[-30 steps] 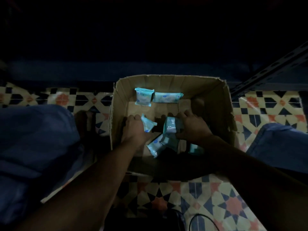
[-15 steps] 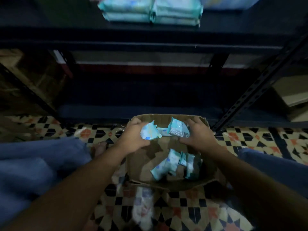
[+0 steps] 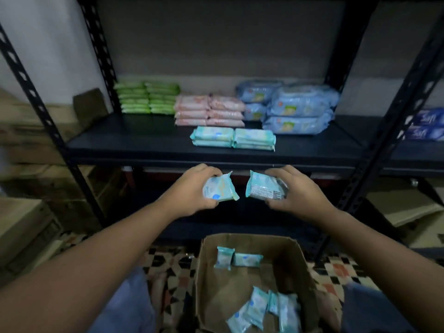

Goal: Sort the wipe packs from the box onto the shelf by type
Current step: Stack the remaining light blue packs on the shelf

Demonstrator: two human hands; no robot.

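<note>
**Two teal packs on their way to the shelf**

Below the shelf's front edge, each hand carries one small teal wipe pack: the left hand (image 3: 189, 192) has fingers and thumb curled round the left teal pack (image 3: 220, 190), and the right hand (image 3: 296, 189) grips the right teal pack (image 3: 264, 187) the same way, label side showing. The two packs are just apart, in mid-air between the cardboard box (image 3: 252, 239) and the black shelf (image 3: 134, 143).

On that shelf the matching teal stack (image 3: 233, 138) lies at the front, with the pink stack (image 3: 209, 110) behind it, the green stack (image 3: 147, 97) to the left and the larger blue packs (image 3: 296, 109) to the right. More teal packs (image 3: 259, 308) lie in the box — two at its far end, a loose cluster at the near end.

By the look of it, the step in hand is the carry from box to shelf. The next move calls for lifting both packs over the shelf lip and laying them flat on or beside the teal stack, squared up so the pile does not slide.

Half a second ago both hands were low over the box with these packs; a second ago they were down inside it, picking — since then hands and view have risen to the shelf.
</note>
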